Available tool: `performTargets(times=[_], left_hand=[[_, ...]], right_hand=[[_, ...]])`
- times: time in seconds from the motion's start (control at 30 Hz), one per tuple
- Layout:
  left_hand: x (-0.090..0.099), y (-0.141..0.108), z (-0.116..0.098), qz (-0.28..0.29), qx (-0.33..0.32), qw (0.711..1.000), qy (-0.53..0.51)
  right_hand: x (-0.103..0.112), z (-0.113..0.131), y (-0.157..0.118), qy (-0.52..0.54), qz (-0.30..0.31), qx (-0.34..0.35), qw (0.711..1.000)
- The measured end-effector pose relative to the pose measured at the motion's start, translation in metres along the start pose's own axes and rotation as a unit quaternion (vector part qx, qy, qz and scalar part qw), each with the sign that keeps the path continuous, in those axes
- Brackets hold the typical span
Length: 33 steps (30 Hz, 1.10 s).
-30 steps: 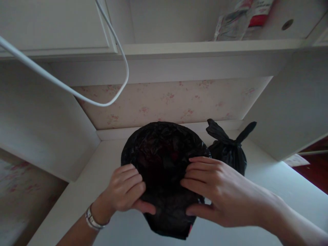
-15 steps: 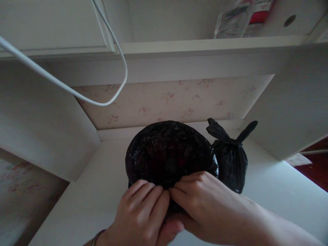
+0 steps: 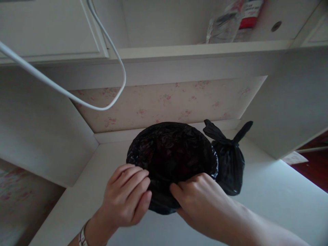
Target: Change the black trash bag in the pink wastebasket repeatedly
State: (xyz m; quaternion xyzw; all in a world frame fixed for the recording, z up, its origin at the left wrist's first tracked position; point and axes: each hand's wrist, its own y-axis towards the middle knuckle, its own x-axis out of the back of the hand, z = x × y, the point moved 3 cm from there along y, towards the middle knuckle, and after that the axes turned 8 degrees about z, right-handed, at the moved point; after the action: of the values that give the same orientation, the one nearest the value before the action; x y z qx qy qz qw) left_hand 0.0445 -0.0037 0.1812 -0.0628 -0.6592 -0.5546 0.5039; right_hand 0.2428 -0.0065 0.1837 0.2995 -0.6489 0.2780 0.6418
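A round bin lined with a black plastic bag (image 3: 176,150) stands on the white surface, its mouth open toward me. My left hand (image 3: 128,194) is at the near left of the rim, fingers curled together against the liner's edge. At the near right of the rim, my right hand (image 3: 200,201) is closed on the black liner, its fingers inside the mouth and the thumb below. Beside the bin on the right sits a knotted black bag (image 3: 229,167) with two upright ends. The inside of the bin is dark.
A white cable (image 3: 99,107) hangs in a loop at the upper left. Above is a white shelf (image 3: 194,51) holding a clear package (image 3: 222,27) and a red and white one (image 3: 251,13). White side panels flank the surface, with floral wallpaper (image 3: 164,102) behind.
My left hand has moved left along the rim, away from my right hand. The near edge of the liner between them now shows. The view has shifted slightly.
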Motion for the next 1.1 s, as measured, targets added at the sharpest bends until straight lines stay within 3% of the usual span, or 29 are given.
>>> performTargets(times=[0.13,0.23,0.47,0.67,0.8,0.9,0.97,1.1], left_hand=[[-0.008,0.007,-0.029,0.007,0.008,1.0,-0.001],[-0.015,0.007,-0.028,0.012,0.019,1.0,0.019],[-0.011,-0.01,0.015,0.002,-0.016,0.999,-0.047],[-0.007,-0.018,0.061,0.006,-0.05,0.986,-0.16],[0.003,-0.025,0.085,0.01,-0.005,0.996,-0.086],[0.015,-0.023,0.067,-0.014,0.024,0.999,-0.042],[0.022,-0.017,0.037,-0.032,0.018,0.999,-0.032],[0.02,-0.003,-0.03,0.012,0.026,1.0,0.01]], right_hand=[[-0.002,0.013,0.006,0.037,-0.011,-0.016,0.999],[0.006,0.013,0.005,0.077,0.0,0.003,0.997],[0.008,-0.004,-0.003,0.027,0.08,-0.026,0.996],[0.029,-0.008,-0.004,0.107,0.04,0.083,0.99],[0.03,-0.023,-0.008,0.054,0.051,0.073,0.995],[0.018,-0.018,-0.005,0.004,0.067,0.058,0.996],[0.012,-0.006,0.0,-0.002,0.057,0.057,0.997],[0.016,0.018,0.012,0.027,0.037,0.1,0.994]])
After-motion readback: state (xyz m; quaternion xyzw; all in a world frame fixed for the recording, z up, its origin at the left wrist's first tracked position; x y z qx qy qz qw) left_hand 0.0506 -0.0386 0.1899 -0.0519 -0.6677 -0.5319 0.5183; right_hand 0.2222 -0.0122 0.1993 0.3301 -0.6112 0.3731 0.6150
